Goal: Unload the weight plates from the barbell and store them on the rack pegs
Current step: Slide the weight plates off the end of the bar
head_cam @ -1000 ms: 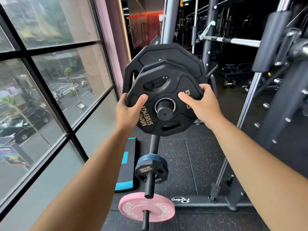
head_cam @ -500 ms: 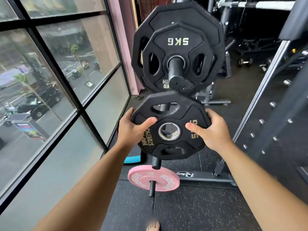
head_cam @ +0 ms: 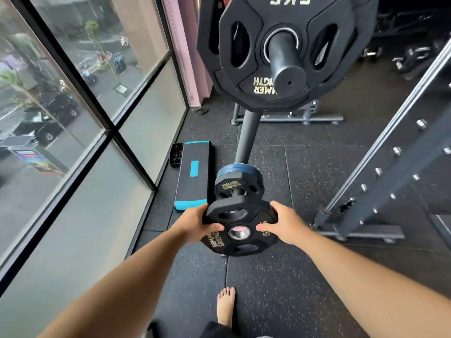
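The black plate (head_cam: 246,222), lettered HAMMER STRENGTH and a half-covered 5, is lying low with its face tilting up toward the camera, just before a smaller Hammer Strength plate (head_cam: 231,189). The left hand (head_cam: 195,224) and right hand (head_cam: 286,225) are gripping its opposite edges.

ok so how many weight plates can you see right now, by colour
black: 4 (held plate, 5 kg plate on the bar, larger plate behind it, small plate lower down)
blue: 1 (blue plate behind the small one)
total: 5
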